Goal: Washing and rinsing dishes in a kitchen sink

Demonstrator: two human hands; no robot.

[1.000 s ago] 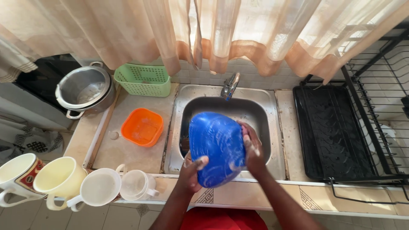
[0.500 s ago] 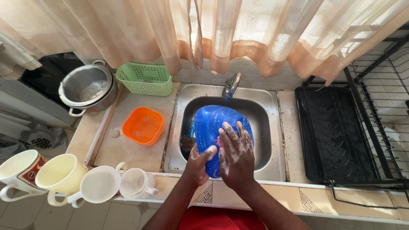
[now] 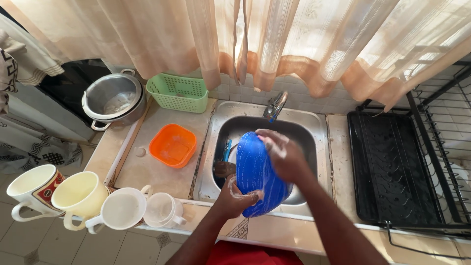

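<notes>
Orange container (image 3: 172,145), green basket (image 3: 178,92), mugs (image 3: 81,195)

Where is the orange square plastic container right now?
The orange square plastic container sits on the counter left of the steel sink, in front of the green plastic basket.

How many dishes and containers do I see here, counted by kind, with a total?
Mugs: 4
Blue plate, held by left hand and right hand: 1
Orange square bowl: 1
Green basket: 1
Metal pot: 1
Total: 8
</notes>
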